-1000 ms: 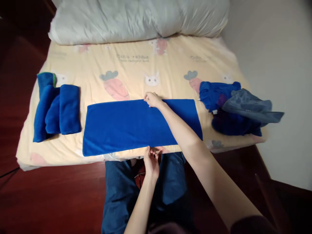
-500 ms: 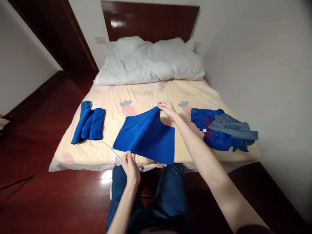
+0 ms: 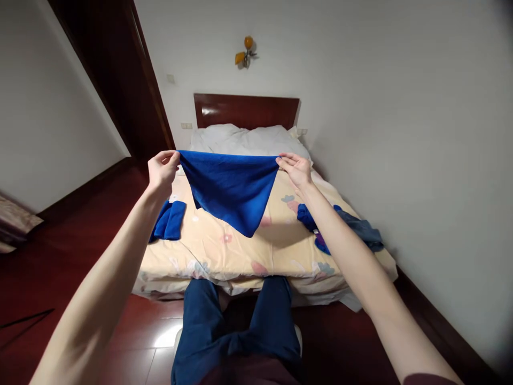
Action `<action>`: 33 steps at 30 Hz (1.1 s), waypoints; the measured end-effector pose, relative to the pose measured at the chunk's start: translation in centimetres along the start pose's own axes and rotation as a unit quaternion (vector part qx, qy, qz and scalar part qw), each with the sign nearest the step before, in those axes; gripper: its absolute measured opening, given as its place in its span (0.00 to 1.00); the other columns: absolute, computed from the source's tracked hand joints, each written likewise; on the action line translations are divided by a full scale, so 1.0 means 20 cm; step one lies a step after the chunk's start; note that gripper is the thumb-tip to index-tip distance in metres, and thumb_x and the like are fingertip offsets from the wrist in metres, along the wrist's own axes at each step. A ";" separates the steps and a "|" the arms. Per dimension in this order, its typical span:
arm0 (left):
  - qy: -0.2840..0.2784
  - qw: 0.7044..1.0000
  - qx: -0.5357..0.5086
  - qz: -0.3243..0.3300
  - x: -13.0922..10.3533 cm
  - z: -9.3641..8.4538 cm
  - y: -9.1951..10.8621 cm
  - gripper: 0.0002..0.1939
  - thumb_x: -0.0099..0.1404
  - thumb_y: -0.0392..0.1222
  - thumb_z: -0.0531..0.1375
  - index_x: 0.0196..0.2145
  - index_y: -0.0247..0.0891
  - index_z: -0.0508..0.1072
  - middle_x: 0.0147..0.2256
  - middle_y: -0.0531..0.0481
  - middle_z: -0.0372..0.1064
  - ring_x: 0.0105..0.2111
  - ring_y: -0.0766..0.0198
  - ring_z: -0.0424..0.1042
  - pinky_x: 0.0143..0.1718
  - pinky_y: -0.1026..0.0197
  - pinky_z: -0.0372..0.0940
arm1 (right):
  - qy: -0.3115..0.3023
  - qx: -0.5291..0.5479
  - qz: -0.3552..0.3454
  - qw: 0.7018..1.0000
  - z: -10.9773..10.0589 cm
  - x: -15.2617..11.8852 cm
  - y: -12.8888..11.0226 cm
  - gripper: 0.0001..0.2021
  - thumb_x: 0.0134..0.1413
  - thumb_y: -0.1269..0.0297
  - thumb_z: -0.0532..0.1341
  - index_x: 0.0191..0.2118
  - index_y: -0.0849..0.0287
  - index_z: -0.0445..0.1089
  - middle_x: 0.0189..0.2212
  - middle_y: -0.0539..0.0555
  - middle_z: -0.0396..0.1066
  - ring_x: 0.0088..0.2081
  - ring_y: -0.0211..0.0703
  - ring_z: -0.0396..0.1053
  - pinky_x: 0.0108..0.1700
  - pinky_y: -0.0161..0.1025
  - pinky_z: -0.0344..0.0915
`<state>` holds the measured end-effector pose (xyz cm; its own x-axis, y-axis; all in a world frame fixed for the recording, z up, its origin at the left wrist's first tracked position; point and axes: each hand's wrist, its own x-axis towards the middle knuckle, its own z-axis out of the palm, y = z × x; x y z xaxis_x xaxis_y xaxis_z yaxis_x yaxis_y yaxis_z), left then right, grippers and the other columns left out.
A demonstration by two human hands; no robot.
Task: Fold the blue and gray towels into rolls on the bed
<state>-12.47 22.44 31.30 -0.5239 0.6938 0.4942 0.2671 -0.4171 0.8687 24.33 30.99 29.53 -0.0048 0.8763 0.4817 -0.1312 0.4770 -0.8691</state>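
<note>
A blue cloth [image 3: 232, 187] hangs in the air above the bed, its top edge stretched straight between my two hands. My left hand [image 3: 162, 170] pinches the upper left corner between thumb and fingers. At the upper right corner, my right hand [image 3: 295, 168] grips the cloth the same way. The lower edge droops to a point right of its middle. Behind my left forearm lie folded blue cloths [image 3: 173, 220], partly hidden. My right forearm covers part of a loose heap of blue cloths [image 3: 306, 216] with a grey-blue cloth [image 3: 363, 233] on it.
The bed has a yellow patterned sheet [image 3: 224, 262], a white quilt [image 3: 240, 139] at the far end and a dark wooden headboard [image 3: 248, 111]. A wall lamp [image 3: 246, 51] is above it. My legs [image 3: 200, 315] are at the bed's near edge.
The blue cloth has been lifted off the bed and pulled out between both hands. My left hand has moved up and left, my right hand slightly right. The view has tilted upward.
</note>
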 end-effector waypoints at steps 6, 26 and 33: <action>0.030 0.999 -0.031 0.020 0.02 -0.03 0.18 0.14 0.63 0.43 0.66 0.37 0.39 0.63 0.27 0.56 0.67 0.28 0.70 0.69 0.32 0.64 0.63 | 0.017 -0.002 -0.020 1.000 0.02 -0.04 -0.17 0.24 0.36 0.51 0.76 0.40 0.59 0.76 0.36 0.54 0.79 0.38 0.40 0.75 0.38 0.35 0.72; -0.249 0.959 0.010 -0.137 -0.67 -0.32 0.16 0.16 0.55 0.50 0.70 0.35 0.38 0.74 0.24 0.52 0.70 0.25 0.66 0.69 0.26 0.65 0.61 | 0.005 -0.106 0.183 0.977 -0.38 -0.89 -0.19 0.24 0.33 0.52 0.78 0.39 0.58 0.80 0.39 0.58 0.80 0.43 0.47 0.76 0.45 0.37 0.74; -0.289 0.885 -0.041 -0.363 -1.16 -0.49 0.10 0.17 0.56 0.50 0.70 0.34 0.37 0.72 0.25 0.51 0.73 0.26 0.64 0.73 0.26 0.64 0.66 | 0.042 -0.145 0.354 0.923 -0.60 -1.42 -0.20 0.24 0.31 0.51 0.78 0.38 0.55 0.81 0.30 0.54 0.78 0.32 0.44 0.76 0.35 0.32 0.76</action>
<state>-7.70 -0.34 21.29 -0.0258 0.9710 -0.2375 -0.0415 0.2363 0.9708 36.97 4.97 17.92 0.0913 0.9715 -0.2190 0.1464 -0.2306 -0.9620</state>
